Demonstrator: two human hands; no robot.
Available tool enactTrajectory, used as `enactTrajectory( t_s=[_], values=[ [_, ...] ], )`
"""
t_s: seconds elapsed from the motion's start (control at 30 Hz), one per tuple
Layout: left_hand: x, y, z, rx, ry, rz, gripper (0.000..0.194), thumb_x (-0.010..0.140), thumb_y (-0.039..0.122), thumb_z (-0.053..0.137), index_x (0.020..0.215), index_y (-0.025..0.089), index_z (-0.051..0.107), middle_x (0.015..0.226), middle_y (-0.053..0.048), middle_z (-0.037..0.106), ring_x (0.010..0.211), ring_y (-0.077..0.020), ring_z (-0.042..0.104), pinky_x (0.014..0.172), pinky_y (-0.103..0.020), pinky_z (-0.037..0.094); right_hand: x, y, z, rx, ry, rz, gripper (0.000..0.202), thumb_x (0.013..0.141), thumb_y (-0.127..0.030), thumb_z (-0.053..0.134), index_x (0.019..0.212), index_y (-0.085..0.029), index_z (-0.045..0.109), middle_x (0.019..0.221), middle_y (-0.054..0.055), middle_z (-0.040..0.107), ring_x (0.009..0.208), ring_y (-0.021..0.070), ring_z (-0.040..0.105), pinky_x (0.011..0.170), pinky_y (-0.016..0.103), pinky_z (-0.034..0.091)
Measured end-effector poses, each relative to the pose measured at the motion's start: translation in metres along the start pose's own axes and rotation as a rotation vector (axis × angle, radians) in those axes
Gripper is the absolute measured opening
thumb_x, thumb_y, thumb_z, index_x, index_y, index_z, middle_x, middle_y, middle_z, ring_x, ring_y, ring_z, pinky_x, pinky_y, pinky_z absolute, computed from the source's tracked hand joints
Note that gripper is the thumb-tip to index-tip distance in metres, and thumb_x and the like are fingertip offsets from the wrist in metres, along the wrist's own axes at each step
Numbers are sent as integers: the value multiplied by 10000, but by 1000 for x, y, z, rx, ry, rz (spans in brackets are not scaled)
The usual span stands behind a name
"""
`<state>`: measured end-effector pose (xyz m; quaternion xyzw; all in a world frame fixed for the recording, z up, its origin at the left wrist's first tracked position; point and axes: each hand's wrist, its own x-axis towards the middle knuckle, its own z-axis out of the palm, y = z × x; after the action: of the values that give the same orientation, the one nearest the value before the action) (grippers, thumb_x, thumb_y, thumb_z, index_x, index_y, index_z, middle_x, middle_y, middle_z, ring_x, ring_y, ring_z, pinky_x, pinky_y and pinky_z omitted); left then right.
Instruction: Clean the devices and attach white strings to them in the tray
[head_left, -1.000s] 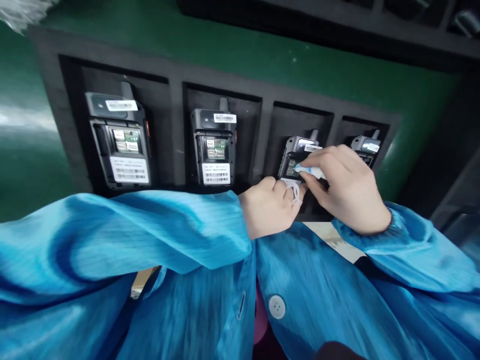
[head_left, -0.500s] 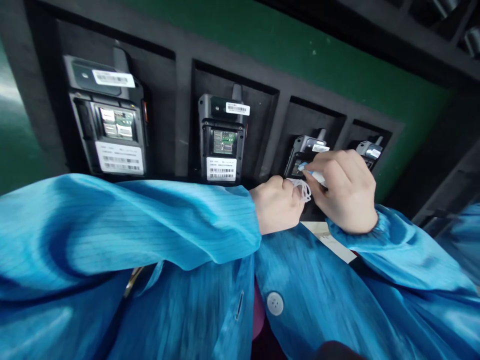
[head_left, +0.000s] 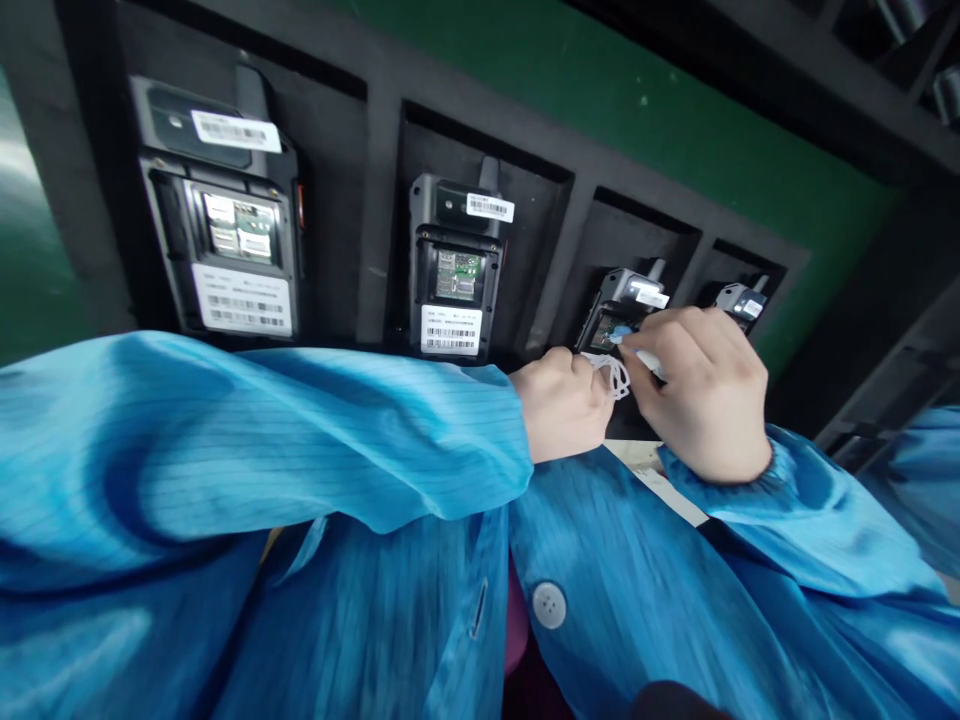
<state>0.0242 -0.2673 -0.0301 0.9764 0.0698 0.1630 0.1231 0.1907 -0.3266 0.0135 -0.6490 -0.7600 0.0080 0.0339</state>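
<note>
My left hand [head_left: 568, 400] is closed round a bunch of thin white loops [head_left: 616, 378], just below the third device from the left. Pinched in my right hand [head_left: 697, 385] is a small white piece [head_left: 646, 362] with a light blue tip, and that tip is over the open bay of the third device [head_left: 626, 295]. Each device lies back up in its own black foam recess. The second device [head_left: 455, 270] shows a green circuit board and a white barcode label. A larger-looking device [head_left: 223, 225] is at the left.
A fourth device [head_left: 742, 300] sits partly behind my right hand. Black foam walls [head_left: 379, 200] part the recesses. Behind them runs a green surface [head_left: 600, 90]. Metal cylinders [head_left: 896, 15] are at the top right, and blue fabric [head_left: 926, 470] at the right edge.
The blue tip has moved down into the third device's bay. My right hand has shifted slightly right. The view has shifted a little, so the devices appear further right.
</note>
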Motion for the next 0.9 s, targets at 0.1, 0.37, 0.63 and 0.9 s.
enactTrajectory(
  t_s=[0.1, 0.37, 0.63, 0.9],
  values=[
    [1, -1, 0, -21, 4, -3, 274, 910, 56, 408, 794, 96, 652, 686, -90, 631, 634, -195, 596, 572, -335, 280, 1, -2, -1, 28, 27, 30, 75, 926, -166, 529, 897, -235, 540, 953, 68, 652, 841, 217, 575, 735, 384, 477],
    [2, 0, -2, -29, -27, -18, 301, 918, 49, 378, 856, 74, 671, 712, -102, 646, 654, -188, 592, 579, -327, 270, 0, -3, 0, 56, -15, 44, 67, 920, -172, 533, 886, -227, 550, 937, 76, 649, 850, 232, 575, 743, 396, 469],
    [1, 1, -1, -26, -4, -14, 287, 910, 46, 380, 850, 70, 660, 708, -99, 640, 641, -207, 591, 581, -332, 242, 0, -7, 1, -20, 7, 54, 89, 919, -169, 536, 856, -229, 518, 893, 70, 643, 794, 228, 558, 697, 389, 458],
    [2, 0, -1, -75, -54, -7, 288, 903, 38, 369, 799, 94, 632, 692, -106, 633, 654, -212, 586, 574, -336, 223, 2, -12, 6, -43, 56, 106, 123, 919, -173, 525, 809, -225, 515, 835, 70, 599, 768, 224, 507, 676, 377, 410]
  ],
)
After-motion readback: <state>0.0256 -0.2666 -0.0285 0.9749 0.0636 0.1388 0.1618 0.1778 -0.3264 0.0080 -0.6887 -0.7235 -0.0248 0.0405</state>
